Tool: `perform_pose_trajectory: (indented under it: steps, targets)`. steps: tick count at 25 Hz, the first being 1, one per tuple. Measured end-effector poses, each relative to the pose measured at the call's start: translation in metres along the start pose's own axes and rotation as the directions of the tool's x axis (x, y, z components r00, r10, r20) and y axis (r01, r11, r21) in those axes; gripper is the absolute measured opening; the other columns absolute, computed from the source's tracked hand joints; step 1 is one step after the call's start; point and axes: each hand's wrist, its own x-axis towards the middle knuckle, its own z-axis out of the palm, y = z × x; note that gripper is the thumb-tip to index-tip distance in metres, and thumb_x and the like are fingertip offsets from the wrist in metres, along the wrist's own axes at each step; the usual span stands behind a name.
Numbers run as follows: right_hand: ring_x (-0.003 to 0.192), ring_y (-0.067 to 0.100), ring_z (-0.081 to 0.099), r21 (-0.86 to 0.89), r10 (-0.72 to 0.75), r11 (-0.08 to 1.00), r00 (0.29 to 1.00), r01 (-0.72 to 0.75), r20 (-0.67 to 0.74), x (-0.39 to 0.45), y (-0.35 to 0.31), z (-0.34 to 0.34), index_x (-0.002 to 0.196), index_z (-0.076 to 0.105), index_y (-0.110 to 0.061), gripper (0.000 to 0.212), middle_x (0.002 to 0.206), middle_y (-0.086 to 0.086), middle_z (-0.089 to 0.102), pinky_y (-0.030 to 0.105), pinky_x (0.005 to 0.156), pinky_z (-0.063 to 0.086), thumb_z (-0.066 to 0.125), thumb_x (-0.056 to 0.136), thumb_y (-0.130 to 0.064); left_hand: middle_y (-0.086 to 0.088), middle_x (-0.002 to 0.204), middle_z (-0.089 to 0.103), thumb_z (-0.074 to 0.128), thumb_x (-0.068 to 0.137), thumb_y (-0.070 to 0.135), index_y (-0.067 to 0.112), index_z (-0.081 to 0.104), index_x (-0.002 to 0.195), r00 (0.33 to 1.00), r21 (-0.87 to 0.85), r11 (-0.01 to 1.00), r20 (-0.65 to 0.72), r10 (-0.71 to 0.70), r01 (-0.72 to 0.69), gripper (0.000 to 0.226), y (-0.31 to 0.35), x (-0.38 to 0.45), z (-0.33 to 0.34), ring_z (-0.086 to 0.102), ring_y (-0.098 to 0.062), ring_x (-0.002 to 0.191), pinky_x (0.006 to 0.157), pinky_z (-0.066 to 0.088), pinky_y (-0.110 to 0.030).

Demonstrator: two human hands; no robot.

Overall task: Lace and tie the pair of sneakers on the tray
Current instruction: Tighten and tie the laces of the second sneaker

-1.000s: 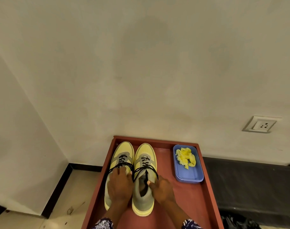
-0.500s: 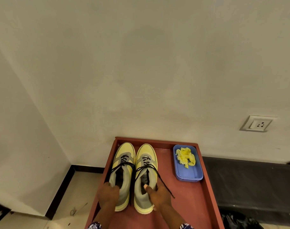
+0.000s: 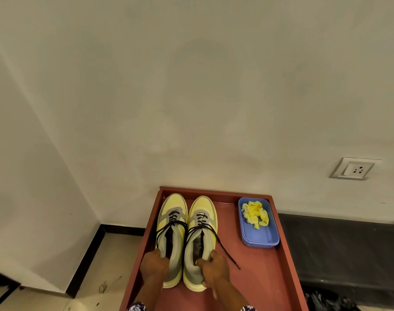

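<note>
- 2 yellow and grey sneakers stand side by side on the left part of a red-brown tray [image 3: 262, 288], toes pointing to the far wall.
- The left sneaker [image 3: 171, 223] sits just beside the tray's left wall; the right sneaker [image 3: 201, 227] touches or nearly touches it.
- Both carry black laces crossed through the far eyelets, with the near ends loose.
- One loose lace end [image 3: 227, 251] of the right sneaker trails to the right and near, across the tray floor.
- The left hand [image 3: 154, 264] grips the heel collar of the left sneaker, fingers curled over its rim.
- The right hand [image 3: 214, 269] grips the heel collar of the right sneaker, thumb hooked inside the opening and fingers wrapped round the outside.
- A blue dish [image 3: 262, 237] lies at the tray's far right corner, well apart from the sneakers, holding a crumpled yellow cloth [image 3: 255, 214].
- A wall socket [image 3: 354, 169] sits on the far wall to the right.
</note>
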Motion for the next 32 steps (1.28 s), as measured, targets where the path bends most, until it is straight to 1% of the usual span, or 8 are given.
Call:
perform_pose_trajectory:
  steps: [3, 7, 10, 17, 19, 26, 30, 32]
  targets:
    - [0.061, 0.025, 0.049, -0.029, 0.015, 0.999, 1.0, -0.015, -0.002, -0.001, 0.0, -0.001, 0.063, 0.042, -0.013, 0.022, 0.081, 0.011, 0.048, 0.029, 0.044, 0.048, 0.064, 0.065, -0.014, -0.01, 0.068, 0.054, 0.056, 0.076, 0.004, 0.004, 0.055, 0.066, 1.0, -0.041, 0.999, 0.003, -0.016, 0.016, 0.01, -0.002, -0.004, 0.001, 0.058, -0.031, 0.077, 0.063, 0.04, -0.028]
    - [0.072, 0.032, 0.062, -0.104, -0.003, 0.995, 1.0, 0.003, 0.0, 0.0, 0.006, -0.007, 0.068, 0.049, -0.015, 0.015, 0.085, 0.016, 0.06, 0.039, 0.065, 0.055, 0.063, 0.063, -0.019, -0.017, 0.087, 0.066, 0.06, 0.075, 0.007, 0.002, 0.068, 0.102, 0.995, -0.147, 0.985, -0.031, -0.093, 0.088, 0.029, -0.009, -0.013, 0.005, 0.059, -0.031, 0.082, 0.073, 0.048, -0.029]
    - [0.069, 0.028, 0.057, -0.097, -0.009, 0.995, 1.0, 0.01, 0.008, -0.006, 0.007, -0.015, 0.066, 0.05, -0.014, 0.014, 0.08, 0.013, 0.056, 0.042, 0.067, 0.055, 0.063, 0.063, -0.017, -0.018, 0.099, 0.067, 0.062, 0.075, 0.009, 0.006, 0.067, 0.11, 0.992, -0.199, 0.975, -0.05, -0.112, 0.1, 0.036, -0.01, -0.024, 0.006, 0.057, -0.03, 0.087, 0.078, 0.044, -0.028]
    - [0.063, 0.024, 0.052, -0.043, -0.013, 0.999, 1.0, 0.014, 0.009, -0.028, 0.0, -0.038, 0.064, 0.047, -0.015, 0.015, 0.078, 0.013, 0.056, 0.027, 0.043, 0.048, 0.061, 0.071, -0.012, -0.02, 0.094, 0.067, 0.063, 0.073, 0.01, 0.009, 0.07, 0.106, 0.988, -0.246, 0.962, -0.068, -0.138, 0.118, 0.034, -0.004, -0.046, 0.008, 0.062, -0.036, 0.089, 0.08, 0.055, -0.035]
    - [0.061, 0.023, 0.049, -0.008, -0.029, 1.0, 1.0, 0.029, 0.006, -0.032, -0.003, -0.046, 0.061, 0.043, -0.016, 0.022, 0.07, 0.008, 0.05, 0.027, 0.045, 0.047, 0.061, 0.072, -0.01, -0.02, 0.093, 0.068, 0.062, 0.072, 0.01, 0.008, 0.07, 0.105, 0.99, -0.227, 0.968, -0.071, -0.123, 0.104, 0.033, 0.002, -0.049, 0.009, 0.062, -0.036, 0.088, 0.079, 0.055, -0.036]
    - [0.056, 0.026, 0.054, 0.0, -0.065, 0.998, 0.998, 0.065, 0.004, -0.047, -0.01, -0.078, 0.07, 0.049, -0.014, 0.015, 0.07, 0.009, 0.052, 0.049, 0.062, 0.058, 0.063, 0.074, -0.013, -0.021, 0.081, 0.068, 0.064, 0.069, 0.011, 0.007, 0.072, 0.086, 0.994, -0.268, 0.963, -0.098, -0.053, 0.024, 0.019, 0.027, -0.069, 0.008, 0.065, -0.037, 0.078, 0.072, 0.056, -0.034]
    - [0.054, 0.029, 0.056, -0.005, -0.085, 0.996, 0.996, 0.085, -0.012, -0.056, -0.016, -0.103, 0.075, 0.052, -0.012, 0.016, 0.075, 0.011, 0.054, 0.05, 0.063, 0.058, 0.067, 0.075, -0.015, -0.022, 0.068, 0.066, 0.062, 0.065, 0.012, 0.004, 0.064, 0.063, 0.996, -0.264, 0.964, -0.087, 0.005, -0.028, 0.009, 0.047, -0.091, 0.007, 0.065, -0.035, 0.066, 0.067, 0.055, -0.038]
    - [0.057, 0.029, 0.058, -0.002, -0.092, 0.996, 0.995, 0.092, -0.039, -0.062, -0.017, -0.116, 0.08, 0.055, -0.01, 0.015, 0.085, 0.013, 0.057, 0.048, 0.062, 0.059, 0.068, 0.075, -0.016, -0.017, 0.061, 0.062, 0.064, 0.067, 0.013, 0.014, 0.052, 0.05, 0.997, -0.289, 0.956, -0.074, 0.019, -0.04, 0.021, 0.057, -0.104, 0.006, 0.065, -0.036, 0.065, 0.067, 0.057, -0.04]
